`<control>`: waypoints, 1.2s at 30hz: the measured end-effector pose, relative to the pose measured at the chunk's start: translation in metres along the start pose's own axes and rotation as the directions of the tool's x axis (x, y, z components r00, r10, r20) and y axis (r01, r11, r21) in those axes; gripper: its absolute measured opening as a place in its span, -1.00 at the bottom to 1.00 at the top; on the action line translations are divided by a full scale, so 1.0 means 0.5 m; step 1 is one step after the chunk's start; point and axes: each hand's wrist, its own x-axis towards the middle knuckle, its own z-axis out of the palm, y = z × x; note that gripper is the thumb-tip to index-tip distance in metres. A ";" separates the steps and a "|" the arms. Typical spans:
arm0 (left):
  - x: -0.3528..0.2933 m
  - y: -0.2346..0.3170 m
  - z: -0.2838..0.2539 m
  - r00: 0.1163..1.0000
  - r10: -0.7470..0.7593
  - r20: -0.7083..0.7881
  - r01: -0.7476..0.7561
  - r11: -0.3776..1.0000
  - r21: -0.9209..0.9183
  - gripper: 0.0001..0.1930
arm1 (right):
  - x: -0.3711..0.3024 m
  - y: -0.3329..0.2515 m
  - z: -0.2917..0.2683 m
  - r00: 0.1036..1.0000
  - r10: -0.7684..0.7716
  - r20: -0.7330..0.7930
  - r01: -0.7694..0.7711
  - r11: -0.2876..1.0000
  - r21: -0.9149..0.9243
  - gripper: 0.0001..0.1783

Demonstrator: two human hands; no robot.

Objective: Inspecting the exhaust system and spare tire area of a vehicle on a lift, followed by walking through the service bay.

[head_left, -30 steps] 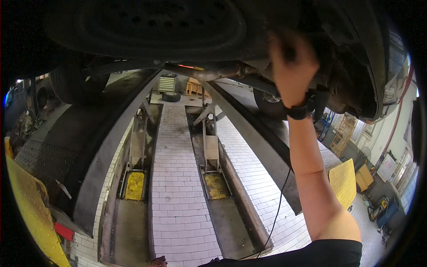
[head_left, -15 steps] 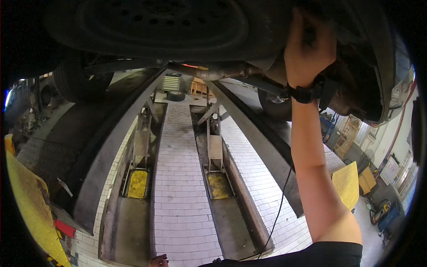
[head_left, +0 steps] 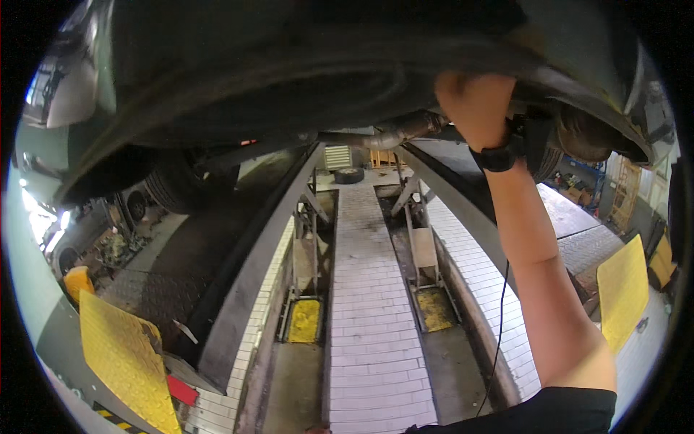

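My right hand [head_left: 478,108] is raised to the underside of a lifted car, at the dark lower edge of its bumper [head_left: 289,79]. The hand is blurred and its fingers are lost in the dark edge, so whether it grips anything is hidden. A black watch [head_left: 499,155] sits on that wrist. Left of the hand runs the exhaust pipe [head_left: 390,137]. Only a sliver of my left hand [head_left: 316,430] shows at the lower rim, its fingers out of sight. A thin black cable [head_left: 500,325] hangs down beside my right forearm.
Two lift runways, the left [head_left: 249,289] and the right [head_left: 463,206], flank a white-tiled strip [head_left: 369,289] between sunken bays. Yellow plates stand at left [head_left: 123,347] and right [head_left: 623,293]. A loose tyre [head_left: 349,176] lies at the far end.
The view has shifted, bringing more of the bumper into sight. My right hand sits lower in the picture, its fingers now hidden at the edge. The left hand has nearly left the frame.
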 end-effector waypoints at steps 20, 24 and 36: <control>-0.025 0.066 -0.039 0.986 -0.103 0.130 0.111 0.992 -0.053 -0.72 | -0.148 -0.137 -0.002 0.990 -0.113 0.089 0.060 0.885 0.461 -0.81; 0.037 0.105 -0.106 0.999 0.013 0.050 -0.012 1.000 -0.026 -0.75 | -0.151 -0.083 -0.001 0.955 0.164 0.248 -0.260 0.863 0.432 -0.81; 0.292 0.359 -0.166 0.838 0.501 -0.215 -0.533 0.836 -0.132 -0.83 | -0.074 0.020 0.009 0.945 0.277 -0.175 -0.200 0.910 0.363 -0.62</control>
